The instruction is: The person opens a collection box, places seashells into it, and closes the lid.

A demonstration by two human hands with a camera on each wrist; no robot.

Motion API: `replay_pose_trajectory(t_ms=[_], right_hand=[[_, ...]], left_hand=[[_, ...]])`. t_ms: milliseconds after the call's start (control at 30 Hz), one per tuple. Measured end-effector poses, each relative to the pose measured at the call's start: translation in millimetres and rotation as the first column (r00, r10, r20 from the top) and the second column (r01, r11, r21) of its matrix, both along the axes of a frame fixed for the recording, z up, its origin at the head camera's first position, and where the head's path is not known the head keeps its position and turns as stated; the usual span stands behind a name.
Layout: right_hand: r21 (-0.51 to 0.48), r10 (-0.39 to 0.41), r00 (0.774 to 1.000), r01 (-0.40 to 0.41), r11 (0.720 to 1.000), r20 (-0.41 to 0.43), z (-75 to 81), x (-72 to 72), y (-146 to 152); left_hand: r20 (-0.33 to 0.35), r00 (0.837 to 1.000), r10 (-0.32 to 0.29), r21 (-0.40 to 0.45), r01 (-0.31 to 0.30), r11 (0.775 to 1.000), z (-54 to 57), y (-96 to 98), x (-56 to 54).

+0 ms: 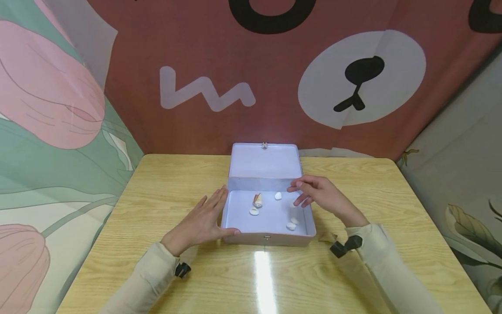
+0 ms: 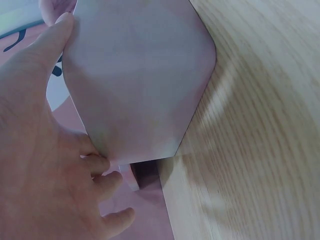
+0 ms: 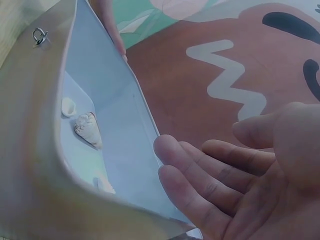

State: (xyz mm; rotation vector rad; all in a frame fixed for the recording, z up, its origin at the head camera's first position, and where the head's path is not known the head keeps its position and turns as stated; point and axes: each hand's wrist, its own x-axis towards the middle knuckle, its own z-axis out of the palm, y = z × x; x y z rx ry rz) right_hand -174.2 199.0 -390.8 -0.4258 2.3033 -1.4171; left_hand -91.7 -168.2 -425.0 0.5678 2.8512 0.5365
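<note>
A pale metal box (image 1: 270,239) stands with its lid (image 1: 265,160) raised at the back. Inside lie a brown-and-white conical seashell (image 1: 257,200) and several small white shells (image 1: 254,211). My left hand (image 1: 201,221) rests along the box's left side, its thumb at the front corner of the rim. In the left wrist view, that hand (image 2: 50,130) lies against the rim of the plain side wall (image 2: 145,75). Over the box's right rim hovers my right hand (image 1: 319,194), fingers relaxed and apart, with nothing seen in it. The right wrist view shows its fingers (image 3: 215,187) extended.
The box sits on a wood-grain table (image 1: 176,183). A small metal clasp (image 3: 40,37) projects from the box's front. Behind the table hangs a brown cloth with a bear face (image 1: 364,78); a floral cloth (image 1: 51,87) hangs on the left.
</note>
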Motion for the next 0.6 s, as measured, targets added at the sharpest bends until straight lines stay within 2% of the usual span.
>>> replay_pose_trajectory(t_ms=[600], right_hand=[[-0.044,-0.043,0.998,0.041,0.998,-0.049,5.1,3.9,28]], left_hand=[[-0.011,1.0,0.004,0.01,-0.004,1.0,-1.8,0.7,0.5]])
